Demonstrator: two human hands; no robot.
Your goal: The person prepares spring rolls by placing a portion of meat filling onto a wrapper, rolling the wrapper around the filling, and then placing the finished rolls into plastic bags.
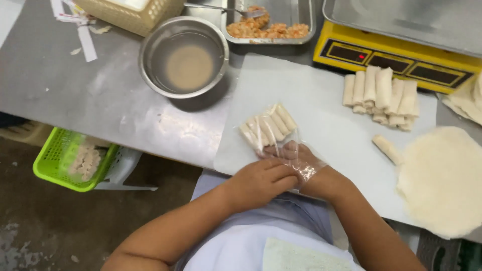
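Observation:
A clear plastic bag (281, 138) lies on the white board (311, 95) with several pale spring rolls (266, 125) inside it. My right hand (296, 155) is pushed into the bag's open end, seen through the plastic, its fingers by the rolls. My left hand (263, 180) rests over the bag's mouth at the near edge of the board, pinching the plastic against my right wrist.
A pile of rolled spring rolls (381, 95) and one loose roll (386, 149) lie to the right, beside a round stack of wrappers (442, 180). Behind stand a steel bowl of cloudy liquid (183, 55), a filling tray (271, 25), a yellow scale (396, 50). A green basket (70, 158) hangs left.

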